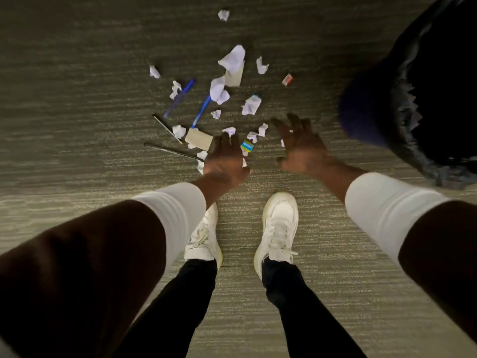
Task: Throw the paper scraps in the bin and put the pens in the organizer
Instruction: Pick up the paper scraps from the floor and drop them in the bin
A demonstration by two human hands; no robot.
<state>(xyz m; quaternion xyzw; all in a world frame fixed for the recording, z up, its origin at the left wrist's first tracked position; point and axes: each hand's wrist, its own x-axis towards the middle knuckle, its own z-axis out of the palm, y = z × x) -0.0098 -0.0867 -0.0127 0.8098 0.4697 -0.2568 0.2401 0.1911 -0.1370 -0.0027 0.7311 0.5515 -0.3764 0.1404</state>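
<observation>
A: Floor status?
B: Ribbed grey carpet (77, 104). Crumpled white paper scraps (219, 90) scattered centre to far, one stray ball far off (223, 14). Flat beige card pieces among them (198, 138).

A: Pens?
B: Two blue plastic pens, one left (179, 98), one just right of it (202, 111), both lying diagonal. Two thin dark sticks nearer left (170, 150); blurred, can't tell if pens.

A: Bin?
B: Far right, dark round bin (366, 117) with a crinkled black liner (423, 104). Organizer: can't see it.

A: Hands?
B: Left hand (224, 161) palm down over the near scraps, fingers together; can't tell if it holds anything. Right hand (299, 143) fingers splayed wide, holding nothing, motion-blurred, between scraps and bin.

A: Anything else?
B: Small blue-yellow box (247, 146) between the hands, small red-white box (287, 80) farther right. White shoes (278, 226) near.
</observation>
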